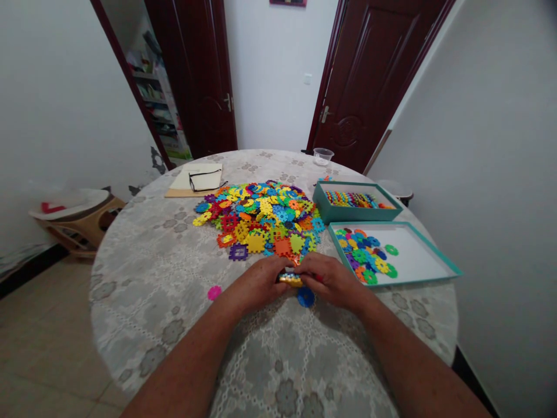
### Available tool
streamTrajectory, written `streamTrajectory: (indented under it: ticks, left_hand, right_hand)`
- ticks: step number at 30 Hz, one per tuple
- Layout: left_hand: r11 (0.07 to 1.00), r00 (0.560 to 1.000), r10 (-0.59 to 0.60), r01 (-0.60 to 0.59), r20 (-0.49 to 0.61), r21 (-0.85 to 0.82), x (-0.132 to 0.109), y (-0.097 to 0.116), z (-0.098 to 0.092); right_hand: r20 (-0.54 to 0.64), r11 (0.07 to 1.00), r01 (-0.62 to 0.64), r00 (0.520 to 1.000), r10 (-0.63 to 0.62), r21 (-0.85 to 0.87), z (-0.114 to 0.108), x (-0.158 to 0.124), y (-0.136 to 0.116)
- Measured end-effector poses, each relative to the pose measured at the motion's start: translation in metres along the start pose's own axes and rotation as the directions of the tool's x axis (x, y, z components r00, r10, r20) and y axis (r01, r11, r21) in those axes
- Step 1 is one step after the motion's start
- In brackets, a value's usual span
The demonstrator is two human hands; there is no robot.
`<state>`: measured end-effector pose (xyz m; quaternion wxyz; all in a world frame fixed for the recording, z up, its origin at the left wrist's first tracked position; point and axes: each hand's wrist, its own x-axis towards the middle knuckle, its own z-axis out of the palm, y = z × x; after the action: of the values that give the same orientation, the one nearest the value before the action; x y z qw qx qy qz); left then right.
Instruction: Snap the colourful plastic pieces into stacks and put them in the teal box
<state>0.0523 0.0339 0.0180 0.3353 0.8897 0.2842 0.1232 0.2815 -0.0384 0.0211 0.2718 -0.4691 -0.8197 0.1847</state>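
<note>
My left hand [263, 281] and my right hand [333, 280] meet near the table's middle. Between them is a small stack of plastic building pieces [290, 280], with yellow and whitish edges showing. Fingers of both hands are closed on its ends and partly hide it; a bit of red shows by the right fingers. Just below the stack lies a blue notched disc [306, 297]. A pink disc [214, 292] rests left of my left wrist. Right beyond my fingertips spreads a big heap of coloured interlocking pieces [265, 212], round and square.
A teal-rimmed tray [420, 252] with loose discs lies at right. Behind it stands a teal box [357, 215] filled with rows of discs. Black glasses [204, 181] sit on a notebook [180, 183] at back left. A clear bowl [322, 155] is at the far edge.
</note>
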Motion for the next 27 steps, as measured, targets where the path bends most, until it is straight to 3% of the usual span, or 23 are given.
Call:
streamTrajectory:
  ticks: [3, 6, 8, 10, 12, 18, 27]
  left_hand:
    - [1.0, 0.999, 0.021, -0.02, -0.03, 0.005, 0.001, 0.0, -0.001]
    - [0.999, 0.999, 0.052, -0.052, 0.008, -0.015, 0.001, 0.002, -0.002]
    - [0.999, 0.999, 0.048, -0.048, 0.022, -0.012, 0.001, 0.003, -0.002]
    - [1.0, 1.0, 0.022, -0.022, 0.01, 0.01, 0.0, 0.005, -0.002]
    - [1.0, 1.0, 0.001, -0.001, 0.002, 0.029, 0.0, 0.006, -0.001]
    - [0.999, 1.0, 0.008, -0.008, 0.0, 0.049, -0.001, 0.004, 0.001]
    - [0.997, 1.0, 0.021, -0.021, -0.006, 0.081, -0.001, 0.0, 0.003]
  right_hand:
    - [-0.008, 0.999, -0.024, 1.0, 0.024, 0.037, 0.002, 0.002, -0.004]
    - [-0.021, 0.998, -0.05, 0.998, 0.051, 0.04, 0.002, 0.004, -0.003]
    - [-0.133, 0.994, -0.104, 0.986, 0.102, -0.008, 0.004, 0.004, 0.004]
    - [-0.283, 0.974, -0.21, 0.942, 0.179, -0.084, 0.007, 0.003, 0.015]
    - [-0.362, 0.936, -0.317, 0.9, 0.244, -0.156, 0.013, 0.001, 0.028]
    - [-0.314, 0.864, -0.449, 0.874, 0.371, -0.229, 0.027, -0.003, 0.052]
    - [-0.332, 0.877, -0.443, 0.869, 0.368, -0.186, 0.016, 0.005, 0.045]
